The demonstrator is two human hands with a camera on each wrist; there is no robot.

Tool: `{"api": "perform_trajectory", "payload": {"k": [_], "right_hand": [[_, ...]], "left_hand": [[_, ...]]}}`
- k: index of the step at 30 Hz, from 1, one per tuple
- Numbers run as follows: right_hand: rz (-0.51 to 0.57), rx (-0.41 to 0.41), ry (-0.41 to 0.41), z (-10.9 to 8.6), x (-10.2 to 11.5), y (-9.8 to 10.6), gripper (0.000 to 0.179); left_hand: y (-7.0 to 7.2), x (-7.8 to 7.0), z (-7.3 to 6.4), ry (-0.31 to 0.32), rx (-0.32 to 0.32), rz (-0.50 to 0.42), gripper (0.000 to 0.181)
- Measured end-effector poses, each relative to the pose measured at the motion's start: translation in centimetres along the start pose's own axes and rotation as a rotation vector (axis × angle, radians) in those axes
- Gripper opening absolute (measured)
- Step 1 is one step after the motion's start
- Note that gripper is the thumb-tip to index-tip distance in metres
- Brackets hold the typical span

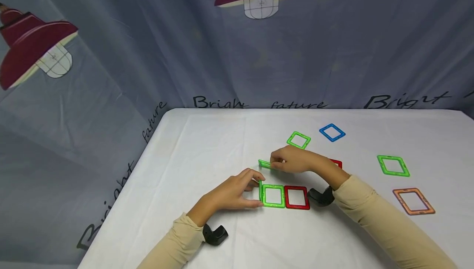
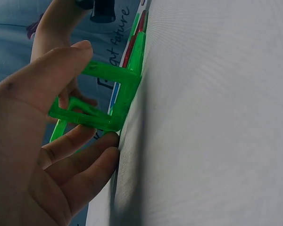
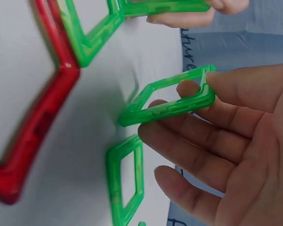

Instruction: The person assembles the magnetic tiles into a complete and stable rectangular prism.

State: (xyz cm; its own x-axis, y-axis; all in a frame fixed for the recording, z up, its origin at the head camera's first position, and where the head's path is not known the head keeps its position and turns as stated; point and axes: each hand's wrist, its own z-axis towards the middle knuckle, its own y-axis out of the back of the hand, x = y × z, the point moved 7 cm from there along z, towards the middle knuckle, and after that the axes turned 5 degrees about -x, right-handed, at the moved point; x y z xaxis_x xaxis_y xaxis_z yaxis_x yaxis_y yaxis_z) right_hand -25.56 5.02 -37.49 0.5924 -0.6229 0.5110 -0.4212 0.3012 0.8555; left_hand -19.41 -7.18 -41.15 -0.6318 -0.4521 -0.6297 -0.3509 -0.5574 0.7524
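My left hand (image 1: 235, 191) pinches a green square magnetic tile (image 2: 106, 71) between thumb and fingers. This tile stands upright along the left edge of a flat green tile (image 1: 274, 205). Against that flat tile's right side lies a red tile (image 1: 297, 207). Just behind them, my right hand (image 1: 292, 158) grips another green tile (image 3: 167, 111) by one edge, thumb on one side and fingers on the other. That tile is tilted, its free end pointing left in the head view and lying close over the white table.
Farther back lie a green tile (image 1: 303, 135) and a blue tile (image 1: 338, 128). A red tile (image 1: 338, 162) is partly hidden by my right forearm. To the right are a green tile (image 1: 396, 174) and an orange one (image 1: 419, 212). A grey curtain (image 1: 333, 55) hangs behind the table.
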Motion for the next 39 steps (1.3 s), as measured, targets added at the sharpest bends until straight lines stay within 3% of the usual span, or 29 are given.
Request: {"api": "perform_trajectory", "payload": {"k": [9, 16, 30, 39], "right_hand": [[0.079, -0.056, -0.027, -2.1, -0.4, 0.3, 0.016], [0.105, -0.09, -0.012, -2.9, -0.4, -0.1, 0.016], [0.134, -0.007, 0.023, -2.8, 0.2, -1.4, 0.017], [0.145, 0.0, 0.042, -2.7, 0.1, -1.8, 0.015]], "left_hand": [[0.0, 0.1, 0.0, 0.024, 0.005, -0.029, 0.054], [-0.3, 0.1, 0.1, -0.003, 0.006, -0.066, 0.053], [0.1, 0.6, 0.0, 0.059, 0.009, -0.071, 0.054], [0.2, 0.6, -0.1, 0.035, 0.001, -0.078, 0.054]]}}
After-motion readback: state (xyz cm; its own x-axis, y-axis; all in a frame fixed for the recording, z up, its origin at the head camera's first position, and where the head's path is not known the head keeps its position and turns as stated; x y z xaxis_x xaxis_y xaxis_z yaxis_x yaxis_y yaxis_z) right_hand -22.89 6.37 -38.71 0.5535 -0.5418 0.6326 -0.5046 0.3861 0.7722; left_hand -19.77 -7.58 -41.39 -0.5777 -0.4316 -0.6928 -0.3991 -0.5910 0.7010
